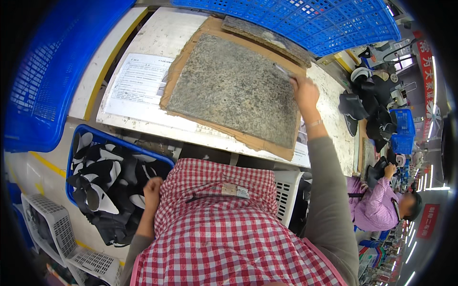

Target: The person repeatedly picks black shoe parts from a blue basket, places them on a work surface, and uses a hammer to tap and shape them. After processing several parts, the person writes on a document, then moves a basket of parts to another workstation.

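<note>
A picking-up step seems in hand. The right hand (pixel 304 91) is closed on a small grey tool (pixel 282 70) at the far edge of the speckled mat (pixel 234 88) on the surface (pixel 162 35). The left hand (pixel 152 187) is curled loosely among black-and-white shoe pieces (pixel 102 178) in a blue bin (pixel 78 133); a firm grasp cannot be told. Next, a piece would probably have to be lifted to the mat. Blue crates (pixel 305 19) crowd beyond the right hand.

head cam | 1 view | looks steeply down, close over apron (pixel 229 224) and worktable (pixel 157 33)
</note>
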Motion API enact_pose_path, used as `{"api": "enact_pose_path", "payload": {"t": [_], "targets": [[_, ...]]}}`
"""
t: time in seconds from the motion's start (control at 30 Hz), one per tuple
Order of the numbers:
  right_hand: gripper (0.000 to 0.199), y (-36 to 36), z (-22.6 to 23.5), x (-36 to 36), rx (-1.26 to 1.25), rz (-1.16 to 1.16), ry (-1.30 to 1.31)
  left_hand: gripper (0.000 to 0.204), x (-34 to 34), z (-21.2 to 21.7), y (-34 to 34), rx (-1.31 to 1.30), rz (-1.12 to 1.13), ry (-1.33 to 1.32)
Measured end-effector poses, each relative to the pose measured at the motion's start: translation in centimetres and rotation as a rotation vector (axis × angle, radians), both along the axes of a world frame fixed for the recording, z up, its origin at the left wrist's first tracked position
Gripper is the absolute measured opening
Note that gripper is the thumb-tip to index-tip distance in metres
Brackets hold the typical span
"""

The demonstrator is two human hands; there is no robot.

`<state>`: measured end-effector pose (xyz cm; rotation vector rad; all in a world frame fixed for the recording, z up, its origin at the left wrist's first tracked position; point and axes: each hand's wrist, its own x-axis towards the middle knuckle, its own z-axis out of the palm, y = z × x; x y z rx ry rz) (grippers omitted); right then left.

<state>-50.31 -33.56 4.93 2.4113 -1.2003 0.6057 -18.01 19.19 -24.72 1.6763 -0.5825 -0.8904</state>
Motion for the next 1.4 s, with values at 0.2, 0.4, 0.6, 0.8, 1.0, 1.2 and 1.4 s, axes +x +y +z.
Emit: {"api": "enact_pose_path", "payload": {"t": [0.2,0.4,0.6,0.8,1.0,1.2,1.4], "targets": [[0.034,-11.6,-4.7,1.4,0.284,-0.180,0.278,0.012,-2.1,-0.2,8.3,0.167,0.041,0.157],[0.057,-10.8,-7.0,1.5,0.246,-0.030,0.145,0.031,-2.0,-0.5,12.6,0.616,-0.217,-0.164],[0.067,-2.0,-7.1,1.4,0.195,-0.009,0.456,0.036,-2.1,-4.1,15.7,0.681,-0.328,-0.284],[0.063,5.7,-6.6,2.0,0.373,0.130,0.250,0.034,-3.1,-7.0,17.0,0.527,-0.360,-0.086],[0.069,6.8,-7.1,1.5,0.440,0.134,0.125,0.051,-2.3,-7.7,12.7,0.519,-0.487,0.249],[0.075,1.1,-6.1,1.1,0.459,0.078,0.115,0.058,-1.4,-6.5,5.5,0.678,-0.600,0.120],[0.072,-2.9,-5.1,1.3,0.399,0.220,0.085,0.066,-0.2,-5.4,1.8,0.912,-0.584,-0.084]]}}
